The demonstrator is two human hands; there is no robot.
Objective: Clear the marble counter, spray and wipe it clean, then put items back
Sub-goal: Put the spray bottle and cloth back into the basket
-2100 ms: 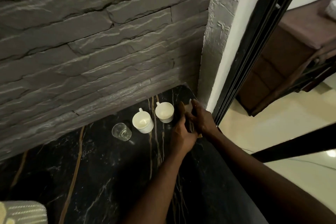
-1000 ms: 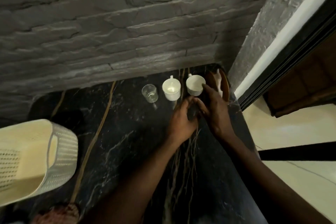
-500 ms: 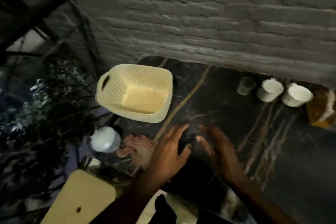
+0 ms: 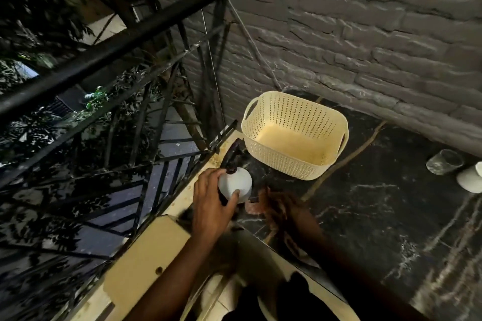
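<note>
Dark marble counter [image 4: 365, 216] against a grey stone wall, balcony railing [image 4: 104, 55] off to the side. Left hand [image 4: 211, 206] is wrapped around the white sprayer [image 4: 234, 185] sitting at the counter's corner, fingers curled on its body, probably to lift it for spraying. Right hand [image 4: 281, 208] is down on a pinkish cloth [image 4: 254, 207] just beside the sprayer; too blurry to tell if it's actually gripping. Empty cream basket [image 4: 294, 135] sits behind them. A glass [image 4: 444, 161] and a cup [image 4: 470, 177] wait by the wall, so clearing doesn't look finished.
</note>
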